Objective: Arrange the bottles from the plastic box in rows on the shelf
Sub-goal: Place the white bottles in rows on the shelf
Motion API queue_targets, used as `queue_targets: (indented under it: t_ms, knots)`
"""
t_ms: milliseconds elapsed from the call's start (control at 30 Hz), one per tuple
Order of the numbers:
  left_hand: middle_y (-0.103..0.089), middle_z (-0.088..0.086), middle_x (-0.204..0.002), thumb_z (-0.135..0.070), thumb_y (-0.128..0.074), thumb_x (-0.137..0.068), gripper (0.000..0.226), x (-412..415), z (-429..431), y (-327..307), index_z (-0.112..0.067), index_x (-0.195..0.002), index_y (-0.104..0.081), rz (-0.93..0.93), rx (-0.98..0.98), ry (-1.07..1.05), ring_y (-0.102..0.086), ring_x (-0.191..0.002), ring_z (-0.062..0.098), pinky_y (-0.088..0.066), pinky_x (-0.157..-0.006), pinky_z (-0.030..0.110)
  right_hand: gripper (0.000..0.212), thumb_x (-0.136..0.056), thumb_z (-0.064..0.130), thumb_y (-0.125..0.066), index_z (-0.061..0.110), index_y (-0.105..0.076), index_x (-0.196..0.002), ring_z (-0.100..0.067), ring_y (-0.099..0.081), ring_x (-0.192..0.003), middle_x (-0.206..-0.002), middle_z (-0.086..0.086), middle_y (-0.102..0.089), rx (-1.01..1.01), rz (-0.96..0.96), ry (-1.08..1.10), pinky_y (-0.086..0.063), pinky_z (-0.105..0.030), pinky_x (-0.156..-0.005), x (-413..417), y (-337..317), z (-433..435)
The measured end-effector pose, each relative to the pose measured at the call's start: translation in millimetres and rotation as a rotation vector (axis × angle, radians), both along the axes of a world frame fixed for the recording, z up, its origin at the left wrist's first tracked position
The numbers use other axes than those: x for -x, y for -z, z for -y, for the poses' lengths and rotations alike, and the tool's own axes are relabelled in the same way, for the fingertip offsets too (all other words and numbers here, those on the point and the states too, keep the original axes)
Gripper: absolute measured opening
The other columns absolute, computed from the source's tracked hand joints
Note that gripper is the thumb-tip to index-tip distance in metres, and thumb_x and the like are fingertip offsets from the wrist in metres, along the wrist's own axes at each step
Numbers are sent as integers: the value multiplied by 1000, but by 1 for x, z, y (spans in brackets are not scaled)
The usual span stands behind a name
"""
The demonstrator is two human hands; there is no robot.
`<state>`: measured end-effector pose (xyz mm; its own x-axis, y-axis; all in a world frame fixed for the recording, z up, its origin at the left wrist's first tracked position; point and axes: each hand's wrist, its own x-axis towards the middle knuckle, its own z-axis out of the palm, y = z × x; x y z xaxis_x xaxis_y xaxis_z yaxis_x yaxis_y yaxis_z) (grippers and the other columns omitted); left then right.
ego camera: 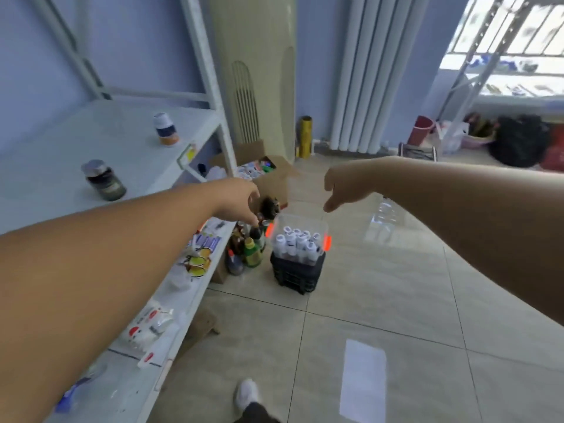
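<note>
A clear plastic box (319,228) with orange latches sits on a black crate (297,274) on the floor and holds several white-capped bottles (297,242). My left hand (241,201) hangs above and left of the box, fingers loosely apart and empty. To the upper right of the box, my right hand (343,187) is also empty, fingers curled downward. On the white shelf (61,160) at the left stand two bottles: a dark one (105,181) near the front and a white-capped blue and orange one (166,129) farther back.
A lower shelf (171,300) carries packets and bags. Glass bottles (248,248) stand on the floor beside the crate, with an open cardboard box (268,175) behind. A tall cream air conditioner (259,71) and radiator stand by the wall. My shoe (247,395) is on the tiled floor.
</note>
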<state>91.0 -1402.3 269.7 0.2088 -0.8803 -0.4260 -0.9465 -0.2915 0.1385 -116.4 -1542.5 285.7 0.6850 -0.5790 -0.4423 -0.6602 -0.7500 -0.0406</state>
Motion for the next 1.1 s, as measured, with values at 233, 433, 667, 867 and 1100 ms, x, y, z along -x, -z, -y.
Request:
queue_targets:
  t_ms: [233,433,667,867,1100]
  knots:
    - [-58,5,-137,-43,-76,-83,70,-32,118,99,-15,-142,-50,-51,-117,69,-59,-116,24,-46,-84,30,63,-86,48,-70,-1,-62,-126,-31,-61,-111,-122,-13,-66,-151,-48,144,-49,-37,-97,-7,96,96]
    - [-65,7,-122,-40,-72,-78,56,-84,214,211,-14,-127,-60,-91,-249,152,-62,-105,25,-51,-83,32,58,-86,47,-69,3,-65,-123,-32,-62,-109,-120,-12,-68,-287,-81,308,-50,-41,-97,-54,207,178]
    - [-62,8,-126,-39,-71,-81,56,-116,279,339,-14,-128,-54,-160,-340,176,-61,-110,27,-52,-88,36,46,-86,41,-65,8,-60,-118,-33,-61,-107,-119,-12,-65,-409,-106,416,-50,-33,-84,-90,340,226]
    - [-56,7,-126,-40,-71,-79,54,-107,322,451,-18,-125,-51,-235,-337,233,-58,-106,28,-49,-81,36,34,-87,38,-58,14,-60,-111,-31,-61,-96,-106,-7,-66,-461,-27,456,-47,-32,-72,-108,457,238]
    - [-55,9,-123,-30,-69,-79,41,-87,337,538,-15,-113,-52,-288,-266,267,-53,-108,31,-43,-74,37,34,-86,32,-60,10,-50,-111,-26,-52,-80,-101,-9,-58,-476,7,550,-40,-32,-63,-119,547,224]
